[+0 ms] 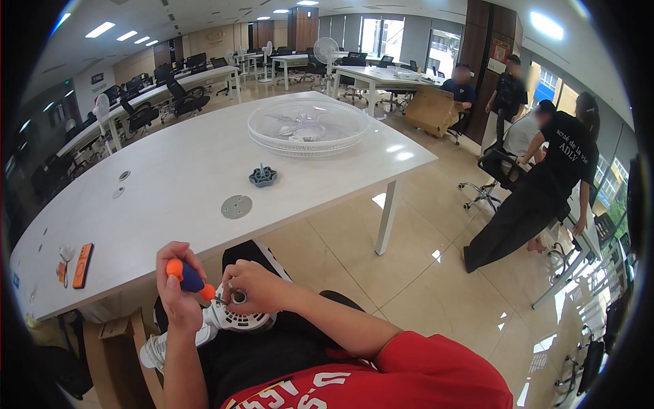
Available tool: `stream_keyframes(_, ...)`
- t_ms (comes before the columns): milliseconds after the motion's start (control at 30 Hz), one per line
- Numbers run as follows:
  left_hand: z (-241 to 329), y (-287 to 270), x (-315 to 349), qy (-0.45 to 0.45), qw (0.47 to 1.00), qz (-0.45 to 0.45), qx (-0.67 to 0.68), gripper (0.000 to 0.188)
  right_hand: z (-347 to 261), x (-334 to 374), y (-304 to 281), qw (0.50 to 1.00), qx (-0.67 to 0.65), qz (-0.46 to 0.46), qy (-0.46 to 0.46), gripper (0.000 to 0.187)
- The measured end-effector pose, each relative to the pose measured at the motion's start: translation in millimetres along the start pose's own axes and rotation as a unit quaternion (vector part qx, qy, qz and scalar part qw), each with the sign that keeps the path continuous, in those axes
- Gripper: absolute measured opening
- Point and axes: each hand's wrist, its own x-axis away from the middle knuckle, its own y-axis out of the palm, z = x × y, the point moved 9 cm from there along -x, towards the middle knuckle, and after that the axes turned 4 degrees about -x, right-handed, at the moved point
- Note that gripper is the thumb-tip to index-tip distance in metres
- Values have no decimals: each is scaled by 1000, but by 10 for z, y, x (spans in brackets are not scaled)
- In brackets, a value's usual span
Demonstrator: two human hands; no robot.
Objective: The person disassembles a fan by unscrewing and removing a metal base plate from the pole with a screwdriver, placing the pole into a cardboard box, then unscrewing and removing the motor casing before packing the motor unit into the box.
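My left hand (178,300) is wrapped around the orange and dark blue handle of a screwdriver (188,278). Its shaft points right and down toward a white fan motor housing (253,322) with slotted vents, which rests on my lap. Fingers of my right hand (257,289) are pinched together at the top of the housing, by the screwdriver's tip and a round metal collar. What they grip is too small and covered to make out. White fan parts (208,330) extend left from the housing.
On the white table (184,184) lie a round white fan grille (262,142), a dark grey knob (263,177) and an orange remote (83,266) beside small bits. A cardboard box (112,354) stands at lower left. People and office chairs (501,167) are to the right.
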Motion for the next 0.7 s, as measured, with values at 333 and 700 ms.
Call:
stream_keyframes(333,51,78,32,31,990,-31,-133,41,34,8,7,1000,-7,-10,15,11)
stream_keyframes(700,66,-122,-10,42,992,36,-114,45,1,10,-21,1000,-7,1,9,10)
